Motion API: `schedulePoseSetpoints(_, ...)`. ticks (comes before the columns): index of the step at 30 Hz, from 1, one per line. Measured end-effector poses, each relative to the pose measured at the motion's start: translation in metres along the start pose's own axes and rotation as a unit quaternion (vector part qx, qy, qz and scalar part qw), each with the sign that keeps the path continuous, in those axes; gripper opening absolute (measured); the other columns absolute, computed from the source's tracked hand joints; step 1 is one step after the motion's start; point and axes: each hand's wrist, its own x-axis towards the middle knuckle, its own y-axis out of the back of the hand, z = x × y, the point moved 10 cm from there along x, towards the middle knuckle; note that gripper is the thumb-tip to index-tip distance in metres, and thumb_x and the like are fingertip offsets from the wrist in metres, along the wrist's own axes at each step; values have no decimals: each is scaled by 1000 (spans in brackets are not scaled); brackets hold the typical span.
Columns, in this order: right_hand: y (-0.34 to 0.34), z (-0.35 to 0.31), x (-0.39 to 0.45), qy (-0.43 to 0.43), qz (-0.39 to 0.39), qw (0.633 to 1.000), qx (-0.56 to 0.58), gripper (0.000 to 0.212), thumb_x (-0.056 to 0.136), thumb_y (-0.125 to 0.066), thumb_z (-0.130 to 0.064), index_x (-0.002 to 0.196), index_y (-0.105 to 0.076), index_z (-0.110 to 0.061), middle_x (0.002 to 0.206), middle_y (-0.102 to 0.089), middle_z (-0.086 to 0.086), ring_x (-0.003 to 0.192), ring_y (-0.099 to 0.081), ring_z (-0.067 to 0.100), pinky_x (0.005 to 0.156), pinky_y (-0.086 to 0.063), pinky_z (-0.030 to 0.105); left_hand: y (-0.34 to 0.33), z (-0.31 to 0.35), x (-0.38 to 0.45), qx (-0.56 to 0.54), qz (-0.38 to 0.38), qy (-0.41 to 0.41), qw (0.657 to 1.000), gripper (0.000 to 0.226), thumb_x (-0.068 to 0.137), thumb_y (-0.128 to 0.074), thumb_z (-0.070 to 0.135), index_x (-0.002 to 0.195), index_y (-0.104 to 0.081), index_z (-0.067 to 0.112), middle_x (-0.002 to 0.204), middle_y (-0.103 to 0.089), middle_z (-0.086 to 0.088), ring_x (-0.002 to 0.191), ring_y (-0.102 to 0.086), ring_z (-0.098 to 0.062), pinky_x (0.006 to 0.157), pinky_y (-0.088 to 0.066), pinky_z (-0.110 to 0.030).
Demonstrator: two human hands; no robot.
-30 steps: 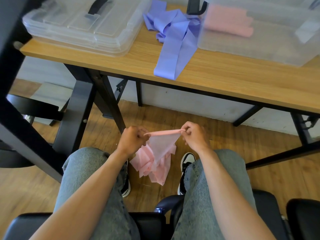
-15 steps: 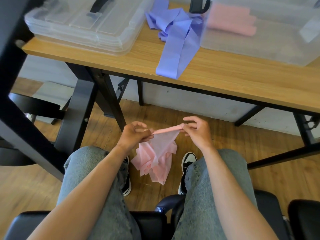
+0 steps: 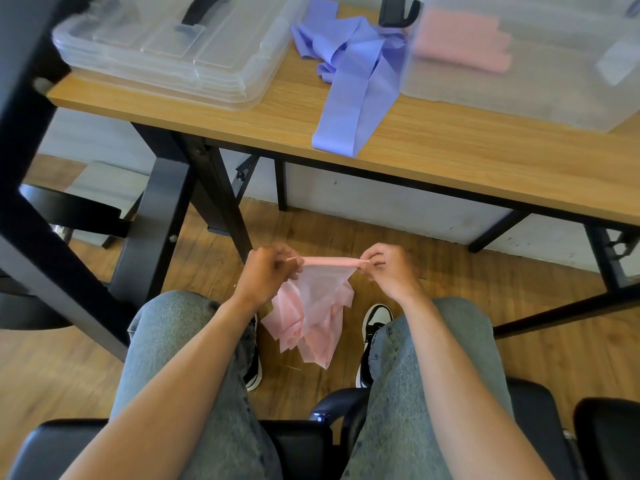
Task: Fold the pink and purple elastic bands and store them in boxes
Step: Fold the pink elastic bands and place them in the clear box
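Folding stage: left hand (image 3: pixel 266 275) and right hand (image 3: pixel 388 270) pinch the pink band (image 3: pixel 313 306) taut at its top edge; next, presumably, bringing ends together.

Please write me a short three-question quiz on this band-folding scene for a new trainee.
1. True or false: both hands pinch the pink band above the floor.
2. Where does the purple band lie? A) inside a box B) on the table C) on the floor
3. What pink items show through the wall of the clear box?

Key
1. True: the left hand and right hand stretch its top edge.
2. B
3. Folded pink bands.
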Motion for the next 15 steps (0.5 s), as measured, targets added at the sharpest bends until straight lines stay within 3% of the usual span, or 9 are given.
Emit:
schedulePoseSetpoints(4, 0, -4, -3, 14, -3, 998, -53, 10, 101, -66, -23, 95, -60, -27, 77, -75, -5, 62, -73, 6, 72, -65, 39, 9, 16, -7, 52, 47, -39, 997, 13, 95, -72, 31, 85, -71, 22, 65, -71, 6, 53, -69, -10, 61, -62, -30)
schedulePoseSetpoints(7, -1, -7, -6, 26, -6, 998, -60, 15, 104, -61, -20, 95, -55, -30, 73, -74, -3, 60, -72, 8, 71, -65, 40, 9, 13, -6, -8, 37, -22, 999, 9, 93, -75, 25, 91, -74, 16, 76, -75, 4, 66, -74, -11, 66, -64, -31)
schedulePoseSetpoints(10, 5, -10, -5, 18, 8, 999, 29, 13, 100, -64, -9, 97, -60, -20, 80, -77, -1, 73, -76, 11, 77, -65, 42, 10, 7, -4, -81, 42, 7, 996, 14, 91, -76, 25, 94, -75, 12, 84, -78, 1, 77, -76, -14, 70, -63, -32)
schedulePoseSetpoints(15, 7, -14, -7, 10, 8, 993, 117, 6, 99, -68, -15, 99, -69, -9, 90, -79, 2, 83, -78, 13, 80, -65, 42, 14, -1, -4, -155, 56, 40, 986, 17, 91, -77, 21, 91, -73, 4, 86, -79, -6, 82, -78, -22, 75, -64, -38)
